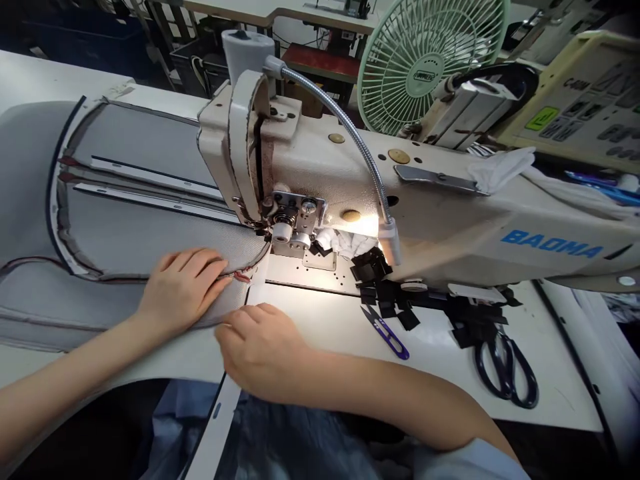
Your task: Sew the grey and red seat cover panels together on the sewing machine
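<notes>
My left hand [183,287] lies over a grey fabric panel [165,243] with red-edged seams, its fingers laid flat near the curved edge. Curled fingers of my right hand [263,347] close on a long white strip [215,427] with a dark edge. That strip runs from my lap up past the hand towards the needle area of a sewing machine [340,180]. The panel's curved edge meets the strip just under the presser foot [267,235]. Similar white strips [160,207] are attached along the panel. My right fingertips are hidden from view.
Purple thread snips [387,335] and black-handled scissors [507,373] lie on the white table right of my hands. Small black fabric pieces [373,267] are heaped below the machine arm. A green fan [427,67] and a control box [585,100] stand behind.
</notes>
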